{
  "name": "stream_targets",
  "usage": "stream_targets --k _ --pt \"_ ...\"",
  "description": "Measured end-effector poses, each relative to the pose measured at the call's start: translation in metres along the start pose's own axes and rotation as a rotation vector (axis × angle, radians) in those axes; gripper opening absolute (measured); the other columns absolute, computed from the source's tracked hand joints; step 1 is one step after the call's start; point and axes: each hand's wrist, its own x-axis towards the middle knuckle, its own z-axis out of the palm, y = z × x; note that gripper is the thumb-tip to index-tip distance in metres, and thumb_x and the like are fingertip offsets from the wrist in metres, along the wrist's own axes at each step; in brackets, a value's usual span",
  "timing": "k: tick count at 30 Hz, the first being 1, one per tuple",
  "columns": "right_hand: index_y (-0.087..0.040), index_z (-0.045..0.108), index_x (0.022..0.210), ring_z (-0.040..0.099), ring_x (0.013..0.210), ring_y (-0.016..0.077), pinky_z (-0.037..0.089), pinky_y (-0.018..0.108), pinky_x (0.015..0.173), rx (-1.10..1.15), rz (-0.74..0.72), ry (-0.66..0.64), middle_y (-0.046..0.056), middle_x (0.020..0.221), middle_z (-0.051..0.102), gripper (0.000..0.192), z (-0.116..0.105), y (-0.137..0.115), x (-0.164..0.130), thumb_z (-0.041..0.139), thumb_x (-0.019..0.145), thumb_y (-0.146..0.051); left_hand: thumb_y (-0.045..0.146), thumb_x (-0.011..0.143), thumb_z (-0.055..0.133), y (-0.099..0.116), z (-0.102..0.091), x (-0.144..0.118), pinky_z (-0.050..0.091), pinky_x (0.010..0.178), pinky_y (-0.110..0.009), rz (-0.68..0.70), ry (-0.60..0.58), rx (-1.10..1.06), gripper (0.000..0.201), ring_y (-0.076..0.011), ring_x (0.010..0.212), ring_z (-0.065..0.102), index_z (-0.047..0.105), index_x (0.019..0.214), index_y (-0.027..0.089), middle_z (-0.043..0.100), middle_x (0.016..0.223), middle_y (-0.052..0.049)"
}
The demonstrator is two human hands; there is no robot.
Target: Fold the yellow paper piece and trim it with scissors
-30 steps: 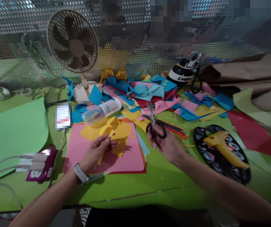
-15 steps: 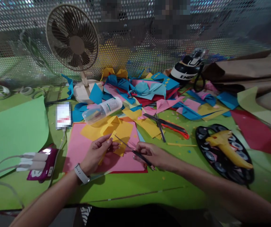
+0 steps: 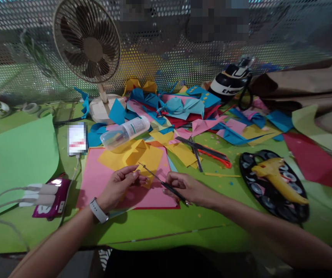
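Note:
My left hand pinches a small yellow paper piece over a pink sheet; a watch sits on its wrist. My right hand grips a dark pair of scissors, seen thin and edge-on. Their tip points up-left and touches the yellow piece just past my left fingertips. Both forearms reach in from the near edge of the green table.
A second pair of scissors lies by an orange-handled tool. A yellow glue gun rests on a black palette. Nearby are a bottle, fan, phone, power bank, light-green sheet and several paper scraps.
My right hand has come down and left with the scissors, from raised over the scraps to the yellow piece. My left hand has kept its hold, nearly still.

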Motion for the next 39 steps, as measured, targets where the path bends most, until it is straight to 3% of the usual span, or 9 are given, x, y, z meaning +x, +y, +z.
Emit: stream_targets --k 17,25,39 --pt "-0.021 0.038 0.068 0.04 0.046 0.0051 0.033 0.019 0.042 0.002 -0.006 -0.012 -0.01 0.052 0.042 0.052 -0.0027 -0.0001 0.0011 0.074 0.061 -0.058 0.03 0.071 0.077 0.0006 -0.0012 0.0015 0.052 0.08 -0.033 -0.013 -0.013 0.021 0.034 -0.0158 0.075 0.07 0.065 0.1 0.016 0.074 0.078 -0.005" --pt "-0.02 0.037 0.066 0.034 0.047 0.0042 0.024 0.018 0.043 -0.023 0.0 0.007 -0.01 0.052 0.04 0.053 -0.0027 -0.0035 -0.0007 0.074 0.06 -0.059 0.029 0.072 0.076 -0.0003 -0.0025 0.0023 0.053 0.078 -0.03 -0.001 -0.028 0.013 0.034 -0.0152 0.075 0.07 0.064 0.1 0.016 0.074 0.077 -0.005" --pt "-0.02 0.042 0.067 0.041 0.044 0.0055 0.029 0.019 0.042 0.02 0.016 0.05 -0.009 0.051 0.046 0.051 -0.0046 0.0052 0.0026 0.076 0.058 -0.057 0.029 0.072 0.076 -0.0027 -0.0046 0.0049 0.053 0.078 -0.03 -0.017 -0.015 -0.017 0.032 -0.0155 0.074 0.07 0.065 0.099 0.016 0.074 0.079 -0.006"
